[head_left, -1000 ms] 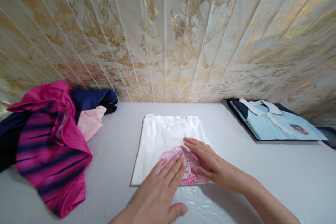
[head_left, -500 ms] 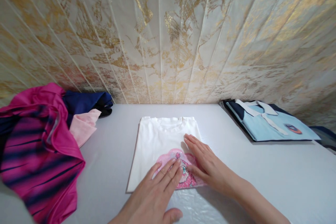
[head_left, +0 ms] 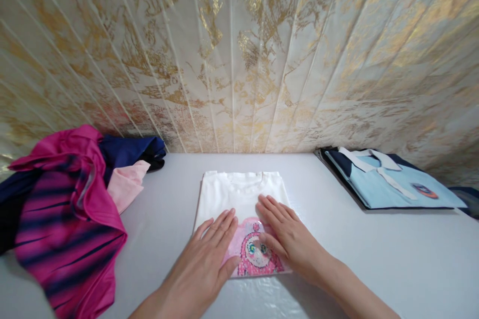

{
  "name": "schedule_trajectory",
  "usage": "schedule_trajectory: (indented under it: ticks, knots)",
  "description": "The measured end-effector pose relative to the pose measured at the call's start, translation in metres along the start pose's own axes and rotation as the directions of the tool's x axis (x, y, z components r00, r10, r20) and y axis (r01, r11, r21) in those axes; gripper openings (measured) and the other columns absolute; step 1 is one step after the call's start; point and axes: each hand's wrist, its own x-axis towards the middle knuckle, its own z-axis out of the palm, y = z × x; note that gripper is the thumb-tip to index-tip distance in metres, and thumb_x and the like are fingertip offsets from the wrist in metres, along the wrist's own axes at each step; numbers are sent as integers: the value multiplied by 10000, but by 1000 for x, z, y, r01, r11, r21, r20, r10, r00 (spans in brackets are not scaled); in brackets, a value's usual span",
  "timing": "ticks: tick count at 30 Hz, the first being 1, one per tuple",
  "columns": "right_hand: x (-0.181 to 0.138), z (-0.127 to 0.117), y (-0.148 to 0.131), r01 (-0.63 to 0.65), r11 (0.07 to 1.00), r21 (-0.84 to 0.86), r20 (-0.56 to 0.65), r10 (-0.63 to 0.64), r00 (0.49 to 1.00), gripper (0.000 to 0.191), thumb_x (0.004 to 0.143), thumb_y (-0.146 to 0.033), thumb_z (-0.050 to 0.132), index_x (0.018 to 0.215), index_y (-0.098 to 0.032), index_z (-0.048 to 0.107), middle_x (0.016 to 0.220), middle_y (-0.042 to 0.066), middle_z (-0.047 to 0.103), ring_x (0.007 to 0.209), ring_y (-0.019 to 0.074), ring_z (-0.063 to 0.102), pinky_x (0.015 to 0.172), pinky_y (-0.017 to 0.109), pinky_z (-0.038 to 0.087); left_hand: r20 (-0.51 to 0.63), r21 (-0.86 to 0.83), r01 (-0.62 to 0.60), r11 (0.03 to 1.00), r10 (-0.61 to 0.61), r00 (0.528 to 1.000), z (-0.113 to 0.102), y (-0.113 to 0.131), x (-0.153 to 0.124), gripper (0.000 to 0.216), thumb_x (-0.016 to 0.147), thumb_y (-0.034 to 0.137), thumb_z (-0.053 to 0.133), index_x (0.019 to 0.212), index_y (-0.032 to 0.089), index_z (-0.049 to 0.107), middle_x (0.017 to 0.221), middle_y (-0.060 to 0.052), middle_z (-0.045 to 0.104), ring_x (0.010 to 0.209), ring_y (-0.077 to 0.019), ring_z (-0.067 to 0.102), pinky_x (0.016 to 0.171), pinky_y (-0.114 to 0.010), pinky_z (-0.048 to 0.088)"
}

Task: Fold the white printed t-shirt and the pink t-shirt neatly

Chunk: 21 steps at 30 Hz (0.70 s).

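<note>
A folded white T-shirt (head_left: pixel 220 194) lies flat in front of me, its neckline at the far side. On its near half is a pink sequined cartoon-face print (head_left: pixel 258 254), partly covered by my fingers. My left hand (head_left: pixel 209 254) rests open on the shirt's left part, with the thumb at the print's edge. Flat on the right part lies my right hand (head_left: pixel 288 234), its fingers stretched toward the collar and its thumb over the print. Neither hand grips the cloth.
Left on the white table (head_left: pixel 157 239) lies a loose heap with a magenta and navy striped garment (head_left: pixel 71 229), a light pink cloth (head_left: pixel 127 184) and a navy cloth (head_left: pixel 129 149). At the back right sits a folded light blue polo shirt (head_left: pixel 389 184) atop dark clothes. A gold-patterned curtain (head_left: pixel 232 60) hangs behind.
My left hand has moved left off the middle of the print, uncovering more of the cartoon face. My right hand has shifted slightly left on the shirt.
</note>
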Motion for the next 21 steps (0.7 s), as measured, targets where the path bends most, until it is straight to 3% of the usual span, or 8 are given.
schedule_trajectory:
  ticks: [4, 8, 11, 14, 16, 19, 21]
  knots:
    - [17, -1, 20, -30, 999, -26, -110, 26, 994, 530, 1001, -434, 340, 1487, -227, 302, 1542, 101, 282, 1420, 240, 251, 1110, 482, 315, -57, 19, 43, 999, -42, 997, 1, -17, 21, 551, 1020, 457, 291, 1492, 174, 273, 1542, -96, 263, 1418, -210, 254, 1132, -401, 248]
    - [44, 13, 26, -177, 977, -121, -141, 160, 977, 581, 969, -478, 379, 1452, -156, 375, 1532, 149, 295, 1424, 301, 224, 1091, 520, 311, -135, 88, 158, 983, -145, 980, 12, -38, 49, 576, 999, 460, 331, 1467, 124, 319, 1529, -147, 285, 1421, -246, 241, 1114, -449, 265]
    - [55, 25, 23, -216, 959, -181, -152, 190, 970, 629, 941, -495, 426, 1444, -122, 381, 1537, 159, 279, 1425, 326, 207, 1110, 516, 270, -162, 102, 173, 980, -155, 975, 17, -44, 59, 599, 984, 472, 360, 1457, 105, 330, 1527, -161, 289, 1427, -260, 219, 1116, -469, 256]
    - [56, 30, 24, -199, 963, -184, -163, 170, 972, 631, 940, -498, 430, 1442, -122, 373, 1540, 157, 279, 1427, 325, 202, 1116, 508, 258, -158, 80, 175, 981, -161, 974, 17, -45, 58, 608, 991, 480, 335, 1466, 102, 302, 1537, -155, 267, 1433, -254, 198, 1113, -454, 267]
    - [51, 28, 31, -206, 967, -149, -199, 174, 964, 608, 951, -484, 408, 1439, -123, 365, 1532, 158, 301, 1421, 322, 219, 1092, 508, 299, -186, 59, 239, 969, -225, 957, 15, -47, 51, 605, 998, 465, 299, 1472, 89, 275, 1541, -168, 251, 1432, -264, 199, 1095, -454, 296]
    - [36, 21, 50, -312, 947, -75, -321, 274, 907, 479, 970, -411, 369, 1356, -139, 449, 1419, 169, 456, 1315, 321, 399, 993, 491, 408, -266, 50, 388, 920, -362, 893, 12, -55, 32, 580, 978, 420, 311, 1430, 57, 327, 1510, -212, 304, 1404, -308, 268, 1061, -475, 339]
    - [23, 15, 61, -394, 917, -61, -382, 343, 858, 348, 949, -353, 407, 1195, -166, 567, 1221, 155, 583, 1108, 312, 543, 904, 472, 454, -308, 66, 455, 888, -416, 856, 11, -59, 18, 507, 942, 378, 365, 1337, 68, 438, 1443, -222, 411, 1355, -327, 358, 1032, -479, 373]
